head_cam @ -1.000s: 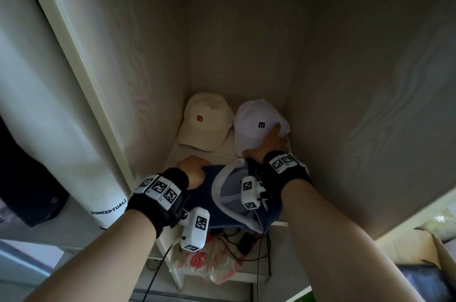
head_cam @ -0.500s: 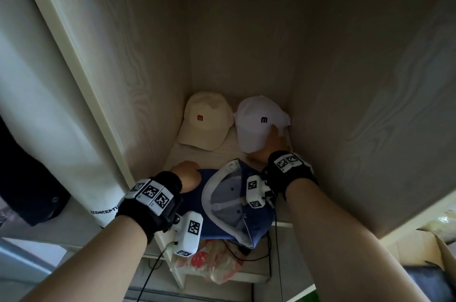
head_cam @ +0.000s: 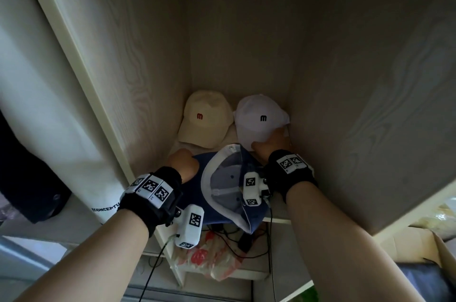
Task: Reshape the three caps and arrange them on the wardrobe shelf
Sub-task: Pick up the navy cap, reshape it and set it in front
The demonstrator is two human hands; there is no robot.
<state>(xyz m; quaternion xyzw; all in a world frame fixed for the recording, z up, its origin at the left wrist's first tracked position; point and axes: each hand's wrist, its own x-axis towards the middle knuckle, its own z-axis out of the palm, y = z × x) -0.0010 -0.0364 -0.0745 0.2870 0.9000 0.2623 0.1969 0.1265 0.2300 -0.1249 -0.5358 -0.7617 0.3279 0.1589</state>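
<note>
Slid from crown to brim, the right hand [head_cam: 271,145] pinches the white fabric cap [head_cam: 257,119] (black "m"), while the left hand [head_cam: 183,164] grips the upturned navy-blue cap [head_cam: 197,193].

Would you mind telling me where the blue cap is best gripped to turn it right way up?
The blue cap lies upside down at the shelf's front edge, its white-lined opening facing up. Probably best to pinch that exposed rim from above on the near side, thumb inside. The left hand already rests on its left side.
</note>
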